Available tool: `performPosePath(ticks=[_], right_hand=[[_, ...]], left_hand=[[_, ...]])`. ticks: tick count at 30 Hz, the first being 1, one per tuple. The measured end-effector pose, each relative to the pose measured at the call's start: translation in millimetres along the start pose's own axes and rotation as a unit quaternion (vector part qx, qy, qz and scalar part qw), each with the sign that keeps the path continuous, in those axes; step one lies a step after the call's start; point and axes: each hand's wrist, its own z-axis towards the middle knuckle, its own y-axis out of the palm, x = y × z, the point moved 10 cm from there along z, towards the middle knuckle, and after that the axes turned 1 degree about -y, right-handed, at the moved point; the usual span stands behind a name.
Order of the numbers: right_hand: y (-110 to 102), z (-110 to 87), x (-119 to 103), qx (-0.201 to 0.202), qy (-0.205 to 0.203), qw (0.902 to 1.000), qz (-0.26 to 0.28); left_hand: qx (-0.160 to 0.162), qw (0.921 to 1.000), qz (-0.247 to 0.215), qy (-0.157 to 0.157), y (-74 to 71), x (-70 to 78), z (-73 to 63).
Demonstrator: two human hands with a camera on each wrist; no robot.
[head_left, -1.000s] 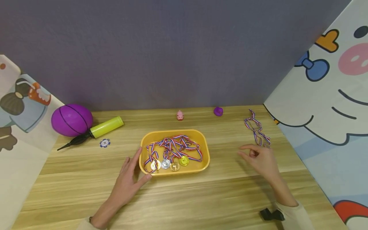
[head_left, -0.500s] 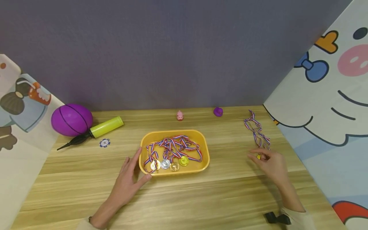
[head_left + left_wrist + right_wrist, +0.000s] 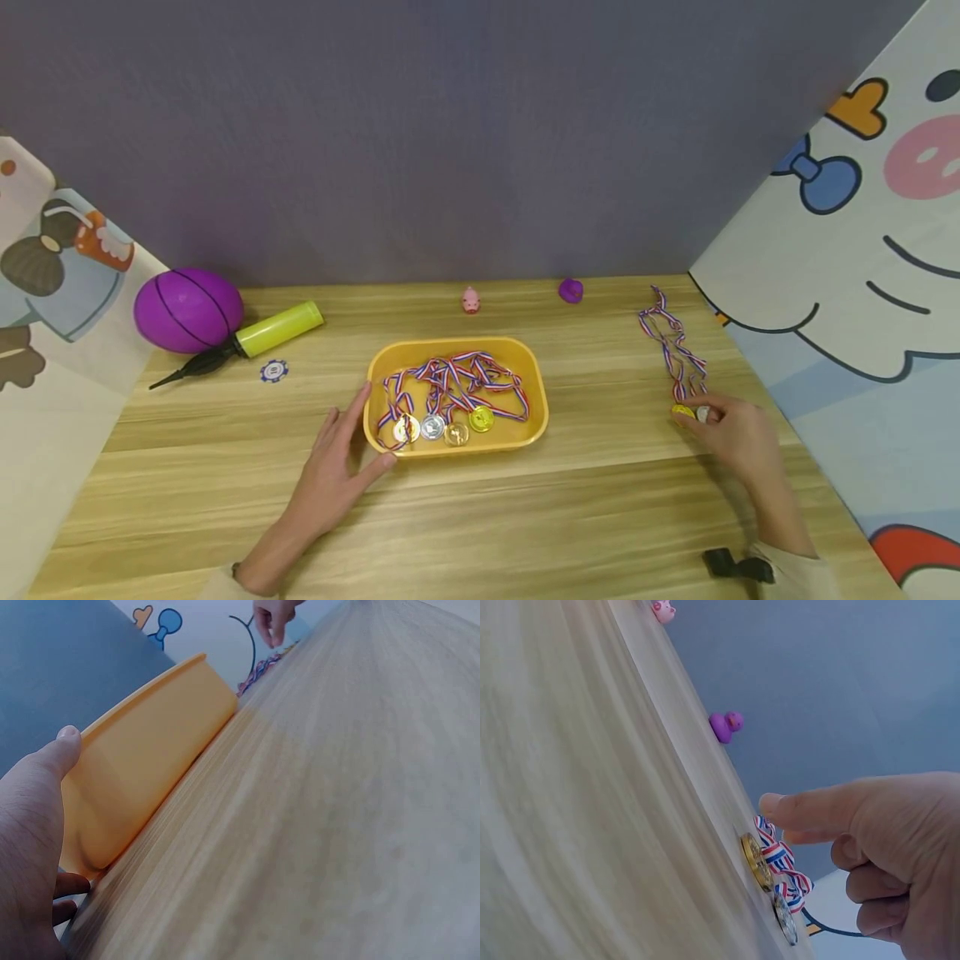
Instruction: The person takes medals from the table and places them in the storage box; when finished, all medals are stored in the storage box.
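Observation:
My left hand (image 3: 326, 483) spans the near left corner of a yellow plastic basket (image 3: 531, 375), with its thumb at the rim and other fingers along the side. Several medals lie in the basket, among them a silver medal (image 3: 432, 427) and a yellow-gold medal (image 3: 481, 419), with tangled red, white and blue ribbons (image 3: 450, 375). At the right, my right hand (image 3: 738, 437) hovers just above a gold medal (image 3: 757, 862) and a silver medal (image 3: 784, 918) on the table. Its thumb and index finger point toward them, holding nothing; the other fingers curl in. Their striped ribbons (image 3: 673, 346) stretch away behind.
A purple ball (image 3: 187, 310), a yellow-green hand pump (image 3: 277, 330) and a poker chip (image 3: 274, 371) lie at the left of the wooden table (image 3: 480, 533). A pink pig toy (image 3: 470, 300) and a purple duck (image 3: 571, 290) stand near the grey back wall (image 3: 450, 167).
My right hand has moved right and toward the table, coming over the two medals beside the loose ribbons. The left hand and basket have stayed in place.

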Motion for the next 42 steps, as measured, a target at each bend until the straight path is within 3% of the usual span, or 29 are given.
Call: performPosePath(ticks=[15,36,42], right_hand=[[10.6,-6.7,18.9,-0.071,0.018,0.9972,-0.013],[17.8,-5.5,16.1,-0.091,0.032,0.9953,0.000],[16.1,-3.7,6.2,-0.067,0.008,0.9977,-0.013]], left_hand=[[-0.005,0.9999,-0.001,-0.009,0.3,-0.9,-1.0],[-0.008,0.9999,0.006,-0.013,0.2,-0.7,-0.2],[-0.007,0.9999,0.004,-0.010,-0.1,-0.8,0.1]])
